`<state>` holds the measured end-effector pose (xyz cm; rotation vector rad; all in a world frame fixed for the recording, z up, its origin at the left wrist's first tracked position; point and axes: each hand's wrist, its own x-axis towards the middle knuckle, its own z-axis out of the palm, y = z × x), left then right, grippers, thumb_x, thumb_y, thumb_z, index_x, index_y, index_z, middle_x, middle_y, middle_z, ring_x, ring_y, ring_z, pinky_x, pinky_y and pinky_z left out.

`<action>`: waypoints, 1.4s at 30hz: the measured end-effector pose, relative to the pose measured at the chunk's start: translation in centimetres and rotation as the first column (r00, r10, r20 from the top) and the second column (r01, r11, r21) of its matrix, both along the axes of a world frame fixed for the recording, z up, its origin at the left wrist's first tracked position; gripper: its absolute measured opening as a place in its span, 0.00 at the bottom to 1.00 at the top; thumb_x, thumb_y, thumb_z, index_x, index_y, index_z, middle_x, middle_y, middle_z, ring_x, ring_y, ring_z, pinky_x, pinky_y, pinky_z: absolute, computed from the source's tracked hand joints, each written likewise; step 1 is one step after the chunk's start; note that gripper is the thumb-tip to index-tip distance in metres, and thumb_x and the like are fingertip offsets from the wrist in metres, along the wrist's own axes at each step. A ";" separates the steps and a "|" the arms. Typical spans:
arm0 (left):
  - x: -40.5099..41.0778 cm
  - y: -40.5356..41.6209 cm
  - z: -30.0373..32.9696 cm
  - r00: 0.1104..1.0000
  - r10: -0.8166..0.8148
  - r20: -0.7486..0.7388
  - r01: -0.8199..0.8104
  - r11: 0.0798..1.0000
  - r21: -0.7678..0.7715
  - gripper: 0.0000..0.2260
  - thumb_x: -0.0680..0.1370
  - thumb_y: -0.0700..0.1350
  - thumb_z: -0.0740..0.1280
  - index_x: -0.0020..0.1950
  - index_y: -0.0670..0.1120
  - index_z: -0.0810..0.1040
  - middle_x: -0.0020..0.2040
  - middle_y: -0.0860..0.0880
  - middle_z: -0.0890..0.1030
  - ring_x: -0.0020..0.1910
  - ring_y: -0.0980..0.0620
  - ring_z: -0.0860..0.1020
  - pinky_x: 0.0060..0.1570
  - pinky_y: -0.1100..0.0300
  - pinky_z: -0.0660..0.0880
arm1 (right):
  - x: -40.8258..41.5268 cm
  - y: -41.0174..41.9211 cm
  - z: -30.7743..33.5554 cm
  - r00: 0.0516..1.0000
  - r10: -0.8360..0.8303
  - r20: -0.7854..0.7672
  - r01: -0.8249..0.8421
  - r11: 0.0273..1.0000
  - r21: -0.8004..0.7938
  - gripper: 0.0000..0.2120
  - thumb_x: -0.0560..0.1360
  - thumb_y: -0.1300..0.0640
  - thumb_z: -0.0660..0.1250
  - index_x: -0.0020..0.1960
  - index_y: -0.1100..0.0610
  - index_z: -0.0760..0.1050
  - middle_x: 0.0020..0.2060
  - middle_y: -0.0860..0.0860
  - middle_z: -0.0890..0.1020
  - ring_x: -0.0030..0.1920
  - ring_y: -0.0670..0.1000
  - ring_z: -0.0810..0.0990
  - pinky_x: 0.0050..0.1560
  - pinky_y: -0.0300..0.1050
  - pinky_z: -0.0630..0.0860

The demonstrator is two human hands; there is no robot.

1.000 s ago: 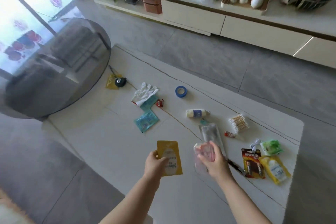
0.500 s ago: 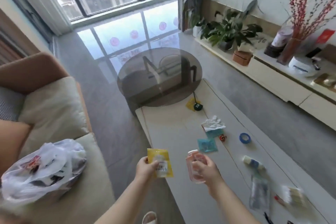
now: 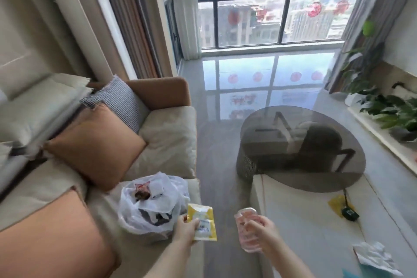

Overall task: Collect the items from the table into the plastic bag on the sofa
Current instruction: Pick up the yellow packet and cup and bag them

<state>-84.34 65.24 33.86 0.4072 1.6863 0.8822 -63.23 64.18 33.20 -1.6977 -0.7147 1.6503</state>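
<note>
A white plastic bag [image 3: 149,205] lies open on the beige sofa [image 3: 167,142], with several items inside it. My left hand [image 3: 185,230] holds a yellow sachet [image 3: 203,221] just right of the bag, over the seat's front edge. My right hand [image 3: 262,236] grips a clear packet with pink contents [image 3: 246,230] above the gap between sofa and white table [image 3: 300,221]. On the table lie a yellow sheet with a small black tool [image 3: 349,212], a white glove [image 3: 375,257] and the corner of a teal sachet [image 3: 352,274].
Orange cushions [image 3: 94,149] and a checked one [image 3: 117,99] rest on the sofa behind the bag. A round smoked-glass table [image 3: 302,149] overlaps the white table's far end. Potted plants [image 3: 383,106] line the right wall. Grey floor runs between sofa and table.
My view has swung left from the table to the sofa. Both hands, still holding the yellow sachet and the clear packet, now sit beside the bag.
</note>
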 end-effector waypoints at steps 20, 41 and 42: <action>-17.4 7.5 -3.4 0.907 0.419 -0.035 -0.420 0.905 -0.064 0.14 0.73 0.28 0.56 0.40 0.45 0.74 0.38 0.42 0.76 0.36 0.47 0.73 0.37 0.58 0.70 | -23.0 16.9 -3.7 0.897 0.429 0.106 -0.411 0.898 -0.158 0.07 0.67 0.62 0.62 0.41 0.63 0.77 0.31 0.56 0.77 0.32 0.57 0.78 0.34 0.47 0.77; -20.8 18.0 -12.5 0.848 0.517 -0.116 -0.530 0.821 -0.211 0.11 0.76 0.35 0.60 0.42 0.50 0.77 0.41 0.47 0.81 0.48 0.38 0.81 0.52 0.43 0.79 | -29.6 25.7 -19.2 0.772 0.604 0.200 -0.485 0.762 -0.429 0.18 0.63 0.45 0.64 0.42 0.59 0.74 0.37 0.58 0.80 0.41 0.58 0.80 0.37 0.44 0.73; -21.2 18.5 -13.2 0.852 0.510 -0.121 -0.524 0.824 -0.216 0.11 0.76 0.35 0.61 0.43 0.49 0.78 0.40 0.46 0.82 0.47 0.38 0.81 0.51 0.43 0.79 | -30.2 25.5 -18.2 0.773 0.597 0.215 -0.480 0.772 -0.416 0.13 0.67 0.48 0.65 0.42 0.58 0.73 0.38 0.57 0.79 0.42 0.58 0.80 0.38 0.44 0.74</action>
